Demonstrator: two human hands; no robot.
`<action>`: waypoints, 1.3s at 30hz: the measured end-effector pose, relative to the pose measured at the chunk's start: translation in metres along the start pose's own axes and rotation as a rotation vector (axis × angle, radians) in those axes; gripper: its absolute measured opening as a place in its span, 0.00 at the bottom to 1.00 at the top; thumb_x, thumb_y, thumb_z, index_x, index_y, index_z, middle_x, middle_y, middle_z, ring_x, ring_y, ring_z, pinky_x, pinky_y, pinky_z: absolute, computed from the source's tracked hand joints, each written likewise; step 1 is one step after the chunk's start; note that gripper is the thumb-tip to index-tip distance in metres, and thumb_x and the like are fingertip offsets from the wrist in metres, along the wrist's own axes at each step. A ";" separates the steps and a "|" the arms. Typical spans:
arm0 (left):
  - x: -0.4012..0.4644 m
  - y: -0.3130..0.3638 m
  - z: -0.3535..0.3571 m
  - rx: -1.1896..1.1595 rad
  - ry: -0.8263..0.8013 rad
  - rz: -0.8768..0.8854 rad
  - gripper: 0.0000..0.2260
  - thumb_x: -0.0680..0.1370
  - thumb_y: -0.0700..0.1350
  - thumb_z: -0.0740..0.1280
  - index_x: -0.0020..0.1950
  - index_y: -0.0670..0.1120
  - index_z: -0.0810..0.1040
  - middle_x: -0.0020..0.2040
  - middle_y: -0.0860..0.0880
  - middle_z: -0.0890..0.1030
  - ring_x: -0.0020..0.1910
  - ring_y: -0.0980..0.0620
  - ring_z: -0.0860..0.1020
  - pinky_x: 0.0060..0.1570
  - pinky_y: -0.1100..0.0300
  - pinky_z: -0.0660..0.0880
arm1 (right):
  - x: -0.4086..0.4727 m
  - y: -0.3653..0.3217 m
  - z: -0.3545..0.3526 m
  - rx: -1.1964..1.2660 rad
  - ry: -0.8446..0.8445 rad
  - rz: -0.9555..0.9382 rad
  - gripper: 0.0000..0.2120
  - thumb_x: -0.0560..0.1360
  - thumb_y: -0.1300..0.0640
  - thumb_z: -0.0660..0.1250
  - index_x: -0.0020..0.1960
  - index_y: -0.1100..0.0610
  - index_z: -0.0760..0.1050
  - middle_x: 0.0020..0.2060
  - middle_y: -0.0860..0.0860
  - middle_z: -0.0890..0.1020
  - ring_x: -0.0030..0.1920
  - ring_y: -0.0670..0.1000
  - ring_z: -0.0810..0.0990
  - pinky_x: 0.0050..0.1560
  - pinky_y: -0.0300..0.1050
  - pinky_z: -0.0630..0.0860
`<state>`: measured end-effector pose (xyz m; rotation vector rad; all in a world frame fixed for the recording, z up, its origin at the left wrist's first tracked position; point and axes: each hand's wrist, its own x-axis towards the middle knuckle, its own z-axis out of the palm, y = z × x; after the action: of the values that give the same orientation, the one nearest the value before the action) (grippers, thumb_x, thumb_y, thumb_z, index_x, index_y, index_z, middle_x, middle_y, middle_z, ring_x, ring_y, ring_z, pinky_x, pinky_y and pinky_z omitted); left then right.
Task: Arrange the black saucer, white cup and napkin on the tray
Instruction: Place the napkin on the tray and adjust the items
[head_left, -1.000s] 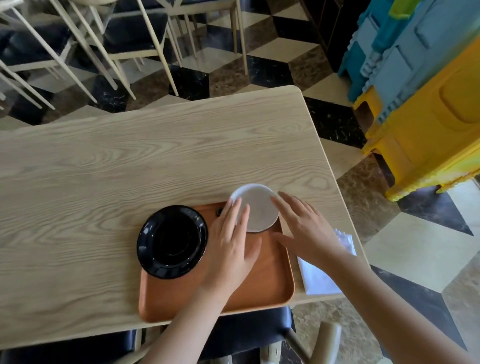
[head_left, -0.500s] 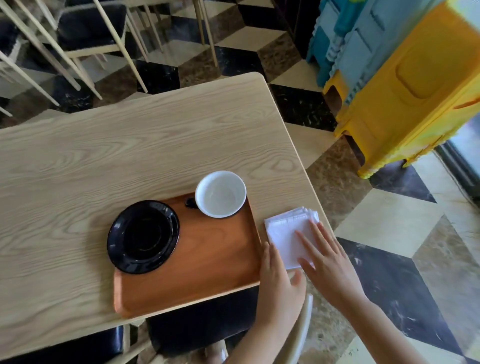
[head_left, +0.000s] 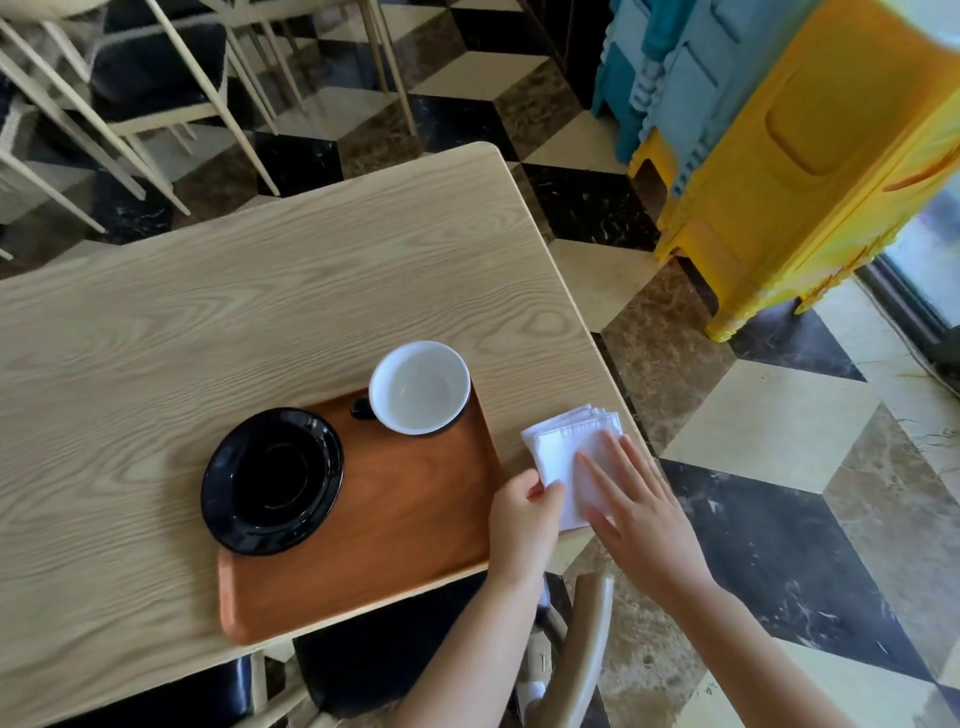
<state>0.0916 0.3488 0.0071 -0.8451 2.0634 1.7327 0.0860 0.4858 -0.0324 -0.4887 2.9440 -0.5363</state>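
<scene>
head view: left hand (head_left: 522, 525) grip on napkin (head_left: 563, 447)

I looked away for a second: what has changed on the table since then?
Both hands left the white cup and went right to the napkin beside the tray. The left hand now pinches its near corner; the right hand lies flat on it. Cup and black saucer stayed put on the tray.
</scene>
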 end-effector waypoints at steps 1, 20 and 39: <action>0.001 -0.001 0.000 0.037 -0.005 0.028 0.06 0.73 0.39 0.62 0.39 0.38 0.76 0.35 0.39 0.79 0.34 0.49 0.72 0.36 0.56 0.69 | 0.000 0.000 0.000 0.019 0.000 0.005 0.26 0.70 0.57 0.72 0.67 0.56 0.70 0.69 0.62 0.66 0.70 0.61 0.57 0.67 0.60 0.63; -0.022 -0.024 -0.110 -0.346 -0.099 -0.003 0.10 0.75 0.37 0.67 0.54 0.47 0.77 0.49 0.48 0.84 0.48 0.51 0.82 0.45 0.55 0.81 | 0.019 -0.049 -0.020 1.130 -0.110 0.572 0.23 0.73 0.66 0.66 0.61 0.45 0.68 0.35 0.46 0.84 0.34 0.44 0.80 0.35 0.41 0.76; -0.014 -0.075 -0.129 0.470 0.177 0.392 0.17 0.72 0.39 0.71 0.60 0.48 0.76 0.51 0.53 0.73 0.37 0.52 0.78 0.47 0.54 0.79 | 0.033 -0.100 0.008 0.234 -0.230 -0.054 0.23 0.69 0.66 0.68 0.63 0.57 0.72 0.52 0.56 0.77 0.47 0.60 0.77 0.46 0.45 0.71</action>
<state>0.1651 0.2208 -0.0152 -0.4828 2.7468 1.2678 0.0852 0.3838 -0.0053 -0.5623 2.6152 -0.7631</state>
